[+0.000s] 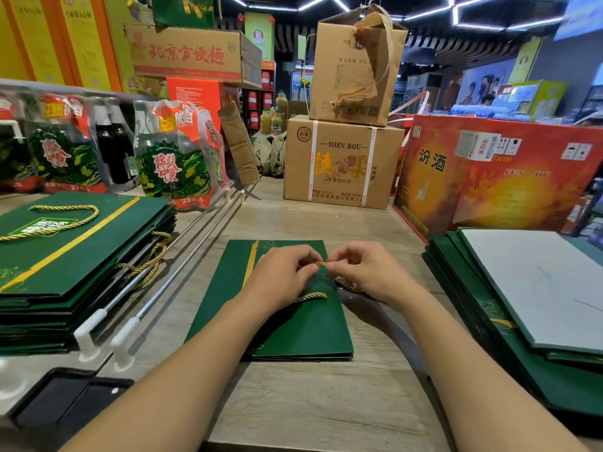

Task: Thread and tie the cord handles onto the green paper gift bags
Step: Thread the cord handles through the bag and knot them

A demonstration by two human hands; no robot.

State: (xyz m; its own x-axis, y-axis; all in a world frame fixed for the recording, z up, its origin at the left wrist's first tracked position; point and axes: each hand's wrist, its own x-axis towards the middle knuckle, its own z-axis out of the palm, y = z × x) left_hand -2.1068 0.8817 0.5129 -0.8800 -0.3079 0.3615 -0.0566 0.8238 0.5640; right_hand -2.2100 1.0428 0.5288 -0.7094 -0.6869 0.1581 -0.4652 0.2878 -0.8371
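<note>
Here, a green gift bag (303,327) lies flat on the tabletop (326,402) at centre frame. Its long axis runs from the lower edge toward the top of the frame, leaning slightly left. Over its upper half, the left hand (277,278) and right hand (365,272) each pinch the gold cord (321,263), a short stretch held crosswise between their fingertips.

Two hands (280,278), two rods (129,327), perhaps three bag stacks (81,256).

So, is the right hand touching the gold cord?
Touching. The head view shows the right hand pinching one end of the cord stretch that shows, and the left hand pinching the other end.
</note>
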